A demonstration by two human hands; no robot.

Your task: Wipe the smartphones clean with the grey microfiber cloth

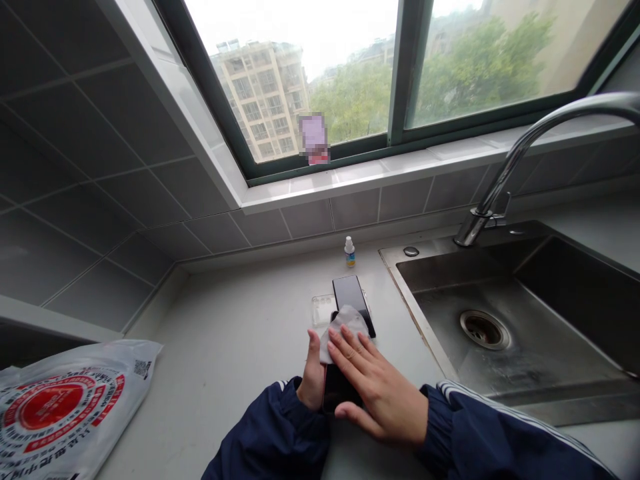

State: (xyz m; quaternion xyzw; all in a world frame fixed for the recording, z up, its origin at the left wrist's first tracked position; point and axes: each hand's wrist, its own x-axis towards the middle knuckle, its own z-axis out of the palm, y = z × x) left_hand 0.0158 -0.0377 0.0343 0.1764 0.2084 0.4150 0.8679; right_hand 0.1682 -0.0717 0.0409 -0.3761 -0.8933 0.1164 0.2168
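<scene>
The left hand (313,375) holds a phone (336,392) lengthwise toward the rear counter edge (275,263). Over it, the right hand (373,381) lays flat fingers on a cloth (353,316).

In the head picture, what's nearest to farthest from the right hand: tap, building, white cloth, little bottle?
1. White cloth: touching the right hand.
2. Little bottle: ahead, on the counter.
3. Tap: farther, ahead-right by the sink.
4. Building: outside the window, ahead-left.

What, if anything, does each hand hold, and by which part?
Left hand: a dark phone, by its left side. Right hand: no grip, flat on a white cloth over it.
</scene>
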